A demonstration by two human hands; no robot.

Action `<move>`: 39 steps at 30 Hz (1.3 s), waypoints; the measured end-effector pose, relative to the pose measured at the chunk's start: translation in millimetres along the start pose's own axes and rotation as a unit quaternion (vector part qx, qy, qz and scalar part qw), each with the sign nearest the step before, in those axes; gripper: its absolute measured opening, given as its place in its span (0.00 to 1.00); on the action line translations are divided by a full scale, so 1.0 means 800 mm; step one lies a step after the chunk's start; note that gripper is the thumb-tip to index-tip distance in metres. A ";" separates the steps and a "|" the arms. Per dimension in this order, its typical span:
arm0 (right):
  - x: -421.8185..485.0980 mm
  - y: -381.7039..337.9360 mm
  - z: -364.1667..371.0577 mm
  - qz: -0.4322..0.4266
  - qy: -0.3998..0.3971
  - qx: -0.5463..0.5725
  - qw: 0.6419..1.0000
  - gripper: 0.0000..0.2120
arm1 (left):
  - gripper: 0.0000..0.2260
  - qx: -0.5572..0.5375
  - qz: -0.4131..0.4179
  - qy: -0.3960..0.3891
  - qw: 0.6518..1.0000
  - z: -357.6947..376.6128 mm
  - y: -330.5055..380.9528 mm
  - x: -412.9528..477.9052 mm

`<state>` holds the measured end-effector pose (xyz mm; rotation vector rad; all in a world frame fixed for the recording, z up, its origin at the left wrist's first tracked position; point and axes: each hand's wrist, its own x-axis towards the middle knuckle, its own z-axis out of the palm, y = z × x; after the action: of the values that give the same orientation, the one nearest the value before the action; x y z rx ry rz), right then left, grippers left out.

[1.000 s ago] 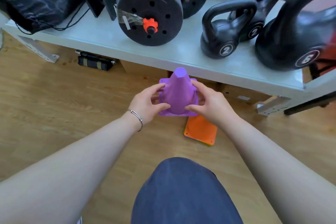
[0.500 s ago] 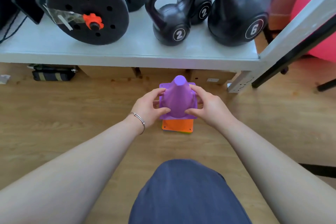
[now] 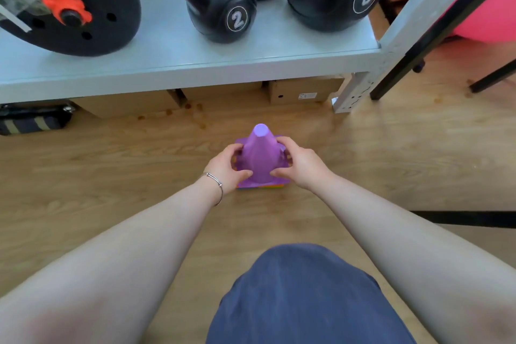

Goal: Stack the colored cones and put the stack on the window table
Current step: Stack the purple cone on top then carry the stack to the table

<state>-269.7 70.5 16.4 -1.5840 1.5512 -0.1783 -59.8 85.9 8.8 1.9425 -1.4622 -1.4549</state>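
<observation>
A purple cone (image 3: 260,156) stands upright on the wooden floor, seated on a stack of cones whose orange and other coloured base edges (image 3: 261,187) just show beneath it. My left hand (image 3: 227,167) grips the cone's left side, thumb at the front. My right hand (image 3: 300,165) grips its right side the same way. The cones under the purple one are otherwise hidden. No window table is in view.
A grey metal shelf (image 3: 195,64) runs just beyond the cones, carrying weight plates (image 3: 69,8) and kettlebells (image 3: 223,8). Cardboard boxes (image 3: 301,92) and a dark bag (image 3: 33,120) lie under it. Black table legs (image 3: 418,47) and a pink ball (image 3: 485,8) are at the right. My knee (image 3: 301,296) is below.
Both hands lowered the purple cone onto the orange-based stack on the floor, which now sits almost fully covered. The view has swung right and closer to the shelf.
</observation>
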 end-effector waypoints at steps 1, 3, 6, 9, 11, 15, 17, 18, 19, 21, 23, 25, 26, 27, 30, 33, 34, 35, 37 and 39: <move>0.001 0.002 0.005 0.005 -0.002 0.005 1.000 0.36 | 0.29 0.001 -0.006 -0.004 1.000 0.001 -0.005 0.002; 0.003 0.003 0.013 0.018 -0.003 0.010 1.000 0.35 | 0.30 0.001 -0.015 -0.009 1.000 0.003 -0.013 0.005; 0.006 0.001 0.020 0.028 0.004 0.020 0.999 0.34 | 0.30 0.004 -0.020 -0.017 1.000 0.003 -0.020 0.010; 0.008 0.002 0.025 0.043 0.005 0.028 0.999 0.35 | 0.30 0.012 -0.024 -0.033 0.999 0.004 -0.025 0.018; 0.011 0.006 0.029 0.059 0.002 0.018 0.998 0.35 | 0.31 0.013 -0.032 -0.044 0.998 0.005 -0.028 0.023; 0.021 0.014 0.030 0.101 0.020 0.055 0.993 0.27 | 0.29 0.008 -0.063 -0.034 0.997 0.007 -0.032 0.030; 0.031 0.022 0.034 0.155 0.037 0.097 0.982 0.20 | 0.27 0.005 -0.098 -0.016 0.995 0.008 -0.035 0.034; 0.035 0.025 0.037 0.182 0.041 0.120 0.975 0.18 | 0.25 -0.010 -0.120 -0.013 0.993 0.010 -0.037 0.036; 0.039 0.028 0.042 0.206 0.046 0.155 0.965 0.17 | 0.23 -0.024 -0.140 -0.017 0.990 0.013 -0.040 0.038; 0.049 0.036 0.055 0.249 0.072 0.224 0.940 0.18 | 0.20 -0.056 -0.177 -0.019 0.982 0.018 -0.050 0.043; 0.054 0.039 0.062 0.268 0.091 0.260 0.923 0.17 | 0.14 -0.100 -0.198 -0.008 0.975 0.025 -0.065 0.053; 0.058 0.037 0.066 0.277 0.098 0.279 0.914 0.17 | 0.13 -0.155 -0.220 0.004 0.963 0.029 -0.072 0.058; 0.060 0.038 0.068 0.279 0.098 0.286 0.911 0.17 | 0.13 -0.167 -0.228 0.002 0.959 0.032 -0.082 0.063; 0.061 0.039 0.070 0.282 0.098 0.288 0.910 0.16 | 0.14 -0.171 -0.235 -0.003 0.957 0.034 -0.085 0.062; 0.062 0.040 0.075 0.291 0.096 0.273 0.912 0.14 | 0.13 -0.192 -0.259 -0.026 0.946 0.031 -0.077 0.040; 0.062 0.038 0.082 0.292 0.103 0.269 0.912 0.11 | 0.08 -0.257 -0.283 -0.029 0.924 0.031 -0.069 0.022; 0.061 0.037 0.084 0.290 0.103 0.277 0.910 0.09 | 0.07 -0.279 -0.282 -0.024 0.918 0.031 -0.071 0.023; 0.061 0.036 0.086 0.287 0.101 0.289 0.908 0.08 | 0.07 -0.292 -0.281 -0.020 0.914 0.029 -0.073 0.023; 0.058 0.037 0.088 0.285 0.094 0.324 0.897 0.08 | 0.11 -0.303 -0.274 0.000 0.913 0.024 -0.080 0.029; 0.051 0.036 0.087 0.281 0.092 0.366 0.883 0.06 | 0.10 -0.294 -0.267 0.019 0.918 0.015 -0.078 0.033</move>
<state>-237.8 73.3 -63.1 -0.5115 1.7371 -0.5278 -37.9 94.4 -55.7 2.0025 -0.3752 -1.7861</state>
